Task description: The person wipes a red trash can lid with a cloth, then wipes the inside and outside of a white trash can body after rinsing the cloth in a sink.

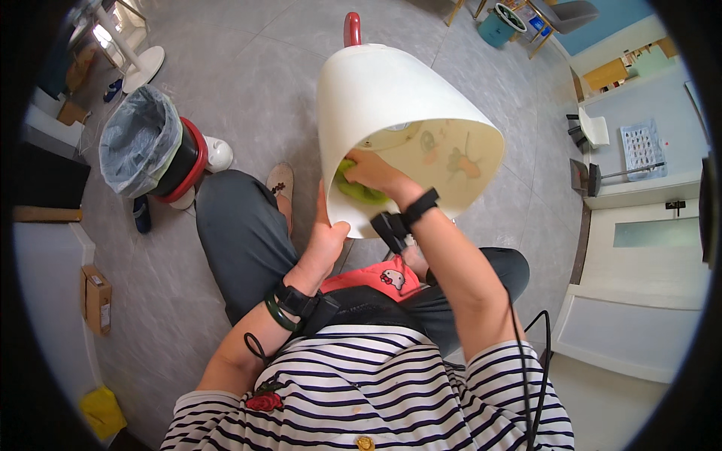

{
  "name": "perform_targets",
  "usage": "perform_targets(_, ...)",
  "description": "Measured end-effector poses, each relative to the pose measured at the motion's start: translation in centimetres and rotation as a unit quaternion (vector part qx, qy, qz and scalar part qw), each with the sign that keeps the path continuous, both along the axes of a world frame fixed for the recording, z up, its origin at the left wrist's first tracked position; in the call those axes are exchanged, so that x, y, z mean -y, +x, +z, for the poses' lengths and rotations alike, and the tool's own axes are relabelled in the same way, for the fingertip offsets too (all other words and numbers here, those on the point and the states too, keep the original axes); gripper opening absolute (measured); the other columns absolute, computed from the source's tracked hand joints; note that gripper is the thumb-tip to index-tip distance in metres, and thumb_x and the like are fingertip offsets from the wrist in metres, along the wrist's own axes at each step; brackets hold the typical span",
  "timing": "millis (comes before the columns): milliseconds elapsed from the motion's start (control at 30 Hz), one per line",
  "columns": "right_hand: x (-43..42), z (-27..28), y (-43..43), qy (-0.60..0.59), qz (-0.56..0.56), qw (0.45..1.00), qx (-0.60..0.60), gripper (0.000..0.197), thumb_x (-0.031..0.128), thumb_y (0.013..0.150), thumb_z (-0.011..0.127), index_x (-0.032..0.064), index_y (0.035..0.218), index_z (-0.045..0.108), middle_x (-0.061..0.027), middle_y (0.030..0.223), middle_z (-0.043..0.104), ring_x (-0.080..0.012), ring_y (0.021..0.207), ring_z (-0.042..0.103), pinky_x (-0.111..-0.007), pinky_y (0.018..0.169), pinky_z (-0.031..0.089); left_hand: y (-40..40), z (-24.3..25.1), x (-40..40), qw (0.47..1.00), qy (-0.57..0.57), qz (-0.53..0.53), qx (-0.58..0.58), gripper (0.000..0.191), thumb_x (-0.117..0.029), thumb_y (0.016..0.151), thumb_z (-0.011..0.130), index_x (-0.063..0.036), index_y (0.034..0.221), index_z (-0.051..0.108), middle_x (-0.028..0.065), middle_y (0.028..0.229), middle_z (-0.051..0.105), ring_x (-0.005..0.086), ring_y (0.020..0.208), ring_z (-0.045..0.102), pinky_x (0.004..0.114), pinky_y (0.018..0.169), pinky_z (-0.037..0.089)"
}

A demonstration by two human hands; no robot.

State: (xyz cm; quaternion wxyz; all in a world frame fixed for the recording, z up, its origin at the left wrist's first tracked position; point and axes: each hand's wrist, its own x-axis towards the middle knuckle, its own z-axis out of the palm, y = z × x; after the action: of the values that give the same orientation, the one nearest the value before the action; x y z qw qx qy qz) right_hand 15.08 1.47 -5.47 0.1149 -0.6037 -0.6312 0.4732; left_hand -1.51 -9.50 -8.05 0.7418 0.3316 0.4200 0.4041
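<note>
A large white plastic bin shell (378, 84), tilted with its open end towards me, is steadied by my left hand (328, 228) at the lower left rim, thumb over the edge. My right hand (375, 169) reaches inside and presses a green cloth (361, 191) against the inner wall. Faded printed figures show on the cream-coloured inside. At the shell's far end a red part (352, 29) sticks out. A pink cloth with a cartoon cat face (375, 277) lies between my knees.
On the left stands a black and red bin lined with a clear bag (141, 141). A teal bucket (496, 28) stands at the upper right, a dustpan (579, 176) by the right wall. A cardboard box (96, 300) and yellow cloth (102, 411) are at left.
</note>
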Motion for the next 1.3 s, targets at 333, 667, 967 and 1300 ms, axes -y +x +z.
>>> perform_targets(333,-2.3,8.2,8.1,0.334,0.003,0.897,0.288,0.028,0.009,0.088,0.054,0.0073,0.112,0.067,-0.0187,0.117,0.065,-0.0371,0.108,0.061,-0.044,0.092,0.049,0.6,3.1,0.1,0.998,-0.027,0.06,-0.009,0.064,0.004,0.08,0.046,-0.0068,0.142,0.037,0.0088,0.12,0.057,0.0166,0.094,0.064,0.026,0.07,0.055)
perform_targets(667,-4.0,-7.6,8.5,0.397,0.061,0.794,0.457,0.024,0.011,0.093,0.055,0.0026,0.11,0.069,-0.0185,0.114,0.067,-0.0338,0.106,0.063,-0.044,0.089,0.049,0.4,1.3,1.1,0.995,0.079,0.053,-0.035,0.086,0.006,0.081,0.043,-0.0129,0.16,0.017,0.0084,0.138,0.048,0.0184,0.118,0.054,0.027,0.088,0.051)
perform_targets(967,-5.6,2.3,9.5,0.303,-0.002,0.866,0.397,0.025,0.012,0.093,0.054,0.0011,0.11,0.068,-0.019,0.112,0.067,-0.0343,0.107,0.062,-0.046,0.091,0.048,0.1,1.6,1.0,0.992,0.126,0.01,-0.018,0.082,0.009,0.081,0.043,-0.0065,0.158,0.019,0.0086,0.148,0.042,0.019,0.137,0.038,0.031,0.114,0.028)
perform_targets(1300,-2.6,-9.8,10.1,0.466,-0.014,0.812,0.352,0.03,0.011,0.095,0.05,0.0012,0.119,0.065,-0.0225,0.12,0.066,-0.0356,0.113,0.061,-0.044,0.097,0.047,0.5,1.0,0.7,0.984,0.172,-0.015,-0.035,0.086,0.009,0.081,0.041,-0.0028,0.159,0.008,0.0172,0.163,0.023,0.0234,0.15,0.021,0.032,0.119,0.021)
